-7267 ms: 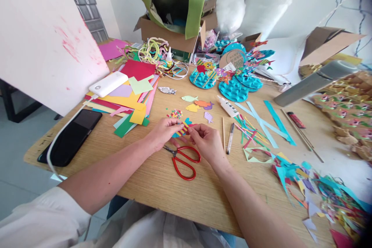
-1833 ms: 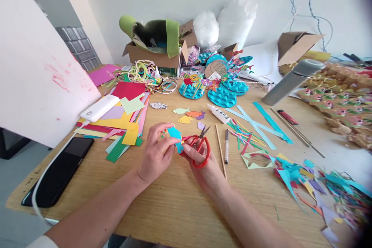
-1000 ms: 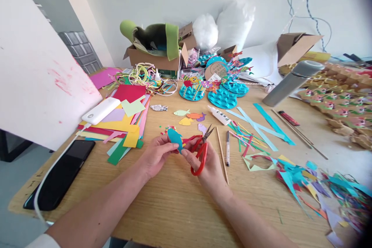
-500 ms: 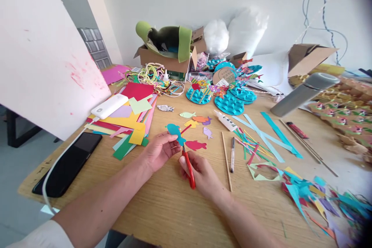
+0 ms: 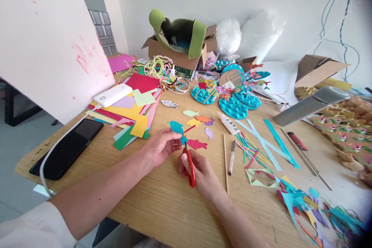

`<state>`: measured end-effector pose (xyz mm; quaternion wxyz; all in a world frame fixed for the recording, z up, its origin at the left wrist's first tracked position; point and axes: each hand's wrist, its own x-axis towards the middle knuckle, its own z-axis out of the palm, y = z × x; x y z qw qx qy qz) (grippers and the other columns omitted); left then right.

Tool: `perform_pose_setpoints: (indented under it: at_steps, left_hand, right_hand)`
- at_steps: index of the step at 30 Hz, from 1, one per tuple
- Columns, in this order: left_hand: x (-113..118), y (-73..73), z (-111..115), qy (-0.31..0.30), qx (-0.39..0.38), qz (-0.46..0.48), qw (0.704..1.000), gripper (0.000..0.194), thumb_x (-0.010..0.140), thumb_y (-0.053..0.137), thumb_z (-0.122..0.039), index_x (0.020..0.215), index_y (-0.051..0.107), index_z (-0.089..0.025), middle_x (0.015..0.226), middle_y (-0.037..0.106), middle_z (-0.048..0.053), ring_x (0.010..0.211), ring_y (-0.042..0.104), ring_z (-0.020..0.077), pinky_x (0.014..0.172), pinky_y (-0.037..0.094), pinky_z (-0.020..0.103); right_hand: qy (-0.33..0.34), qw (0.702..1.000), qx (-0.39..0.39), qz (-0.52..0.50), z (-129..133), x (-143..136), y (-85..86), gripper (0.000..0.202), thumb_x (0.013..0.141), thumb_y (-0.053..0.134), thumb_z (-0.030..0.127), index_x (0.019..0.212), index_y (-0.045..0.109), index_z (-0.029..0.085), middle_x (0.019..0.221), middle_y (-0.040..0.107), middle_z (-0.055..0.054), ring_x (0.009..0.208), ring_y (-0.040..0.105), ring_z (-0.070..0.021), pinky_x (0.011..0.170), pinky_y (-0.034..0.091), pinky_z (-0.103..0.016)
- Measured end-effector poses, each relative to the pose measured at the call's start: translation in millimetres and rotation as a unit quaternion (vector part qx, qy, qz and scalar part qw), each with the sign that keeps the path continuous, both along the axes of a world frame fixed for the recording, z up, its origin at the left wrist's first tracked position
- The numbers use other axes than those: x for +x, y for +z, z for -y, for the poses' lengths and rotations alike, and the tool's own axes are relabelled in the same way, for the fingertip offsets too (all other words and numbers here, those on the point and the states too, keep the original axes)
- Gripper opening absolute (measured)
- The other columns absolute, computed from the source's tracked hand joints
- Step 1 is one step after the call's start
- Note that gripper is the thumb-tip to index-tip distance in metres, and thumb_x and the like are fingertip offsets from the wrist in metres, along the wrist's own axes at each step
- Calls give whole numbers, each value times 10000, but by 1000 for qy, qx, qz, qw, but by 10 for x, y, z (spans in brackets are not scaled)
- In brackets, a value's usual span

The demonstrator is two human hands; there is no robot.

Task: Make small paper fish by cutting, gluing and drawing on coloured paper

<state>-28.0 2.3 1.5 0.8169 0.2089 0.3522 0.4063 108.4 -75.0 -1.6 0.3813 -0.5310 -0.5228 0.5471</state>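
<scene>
Between thumb and fingers, my left hand (image 5: 162, 148) pinches a blue paper fish (image 5: 176, 128) above the table. My right hand (image 5: 200, 170) is closed around the red handles of a pair of scissors (image 5: 191, 168). The scissor blades point up at the fish's tail, and they look touching or very close. Just beyond lie a crimson paper fish (image 5: 197, 144), a pale green one (image 5: 190, 113), a yellow one (image 5: 193, 123), an orange one (image 5: 202, 118) and a lilac one (image 5: 209, 133). A patterned fish (image 5: 169, 104) lies farther back.
Coloured paper sheets (image 5: 136, 120), a power bank (image 5: 113, 95) and a phone (image 5: 66, 149) are on the left. A glue bottle (image 5: 229, 123), a wooden stick (image 5: 225, 162), a pen (image 5: 232, 157) and paper scraps (image 5: 302, 201) lie right. A grey flask (image 5: 310, 105) stands behind them.
The view has shifted and tilted a little, so the scene sits differently in the frame. Both hands keep the same hold, with the scissors still at the fish's tail.
</scene>
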Motion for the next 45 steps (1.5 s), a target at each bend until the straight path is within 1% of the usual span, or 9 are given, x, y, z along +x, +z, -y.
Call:
perform_pose_setpoints:
  at_steps: [5, 13, 18, 27, 31, 36, 40, 45]
  left_hand:
    - [-8, 19, -13, 16, 3, 3, 1000, 164, 592, 780, -103, 726, 687, -120, 666, 683, 22, 582, 605, 107, 575, 491, 225]
    - [3, 1, 1, 4, 38, -11, 999, 154, 566, 800, -128, 666, 682, -118, 628, 662, 13, 574, 582, 100, 593, 463, 229]
    - [26, -21, 20, 16, 42, -8, 999, 194, 537, 824, -140, 661, 677, -122, 632, 654, 6, 575, 571, 96, 591, 448, 232]
    - [39, -2, 53, 30, 65, -6, 997, 203, 530, 834, -141, 635, 661, -135, 619, 639, -8, 588, 559, 93, 604, 437, 232]
    - [43, 0, 60, 37, 75, -21, 996, 213, 537, 837, -145, 685, 684, -131, 656, 650, -5, 598, 558, 87, 614, 432, 225]
    - [54, 7, 73, 51, 96, -33, 994, 263, 556, 824, -130, 792, 709, -140, 734, 667, 0, 638, 571, 90, 637, 431, 226]
    - [59, 4, 79, 60, 113, -50, 991, 328, 556, 826, -140, 863, 712, -138, 748, 669, 3, 633, 562, 92, 628, 426, 230]
    - [67, -2, 85, 67, 122, -63, 988, 304, 556, 818, -150, 840, 708, -140, 718, 657, -5, 613, 538, 87, 601, 405, 227]
  right_hand:
    - [9, 1000, -3, 2, 4, 9, 23, 552, 811, 540, 740, 673, 479, 209, 588, 546, 4, 536, 484, -123, 499, 366, -253]
    - [15, 1000, -10, 2, 13, 9, 50, 555, 811, 539, 742, 690, 491, 204, 594, 544, 7, 545, 487, -122, 504, 366, -253]
    - [12, 1000, -10, 1, 16, 6, 26, 553, 816, 543, 735, 688, 509, 197, 597, 576, -4, 526, 497, -118, 493, 365, -248]
    - [8, 999, -35, -20, 12, 16, -28, 550, 799, 563, 739, 730, 525, 195, 596, 612, -5, 507, 550, -124, 478, 397, -241]
    - [5, 998, -48, -33, 8, 15, -38, 559, 789, 571, 742, 765, 552, 184, 588, 619, -2, 491, 558, -124, 474, 402, -241]
    - [5, 998, -46, -42, 13, 14, -35, 548, 808, 571, 721, 778, 574, 173, 589, 624, -1, 478, 559, -118, 480, 415, -242]
    - [7, 998, -47, -45, 11, 16, -38, 550, 808, 567, 724, 777, 576, 175, 593, 629, -1, 472, 558, -117, 481, 428, -245]
    - [10, 998, -48, -42, 1, 15, -47, 561, 795, 567, 739, 775, 577, 178, 600, 632, -3, 467, 551, -115, 479, 424, -246]
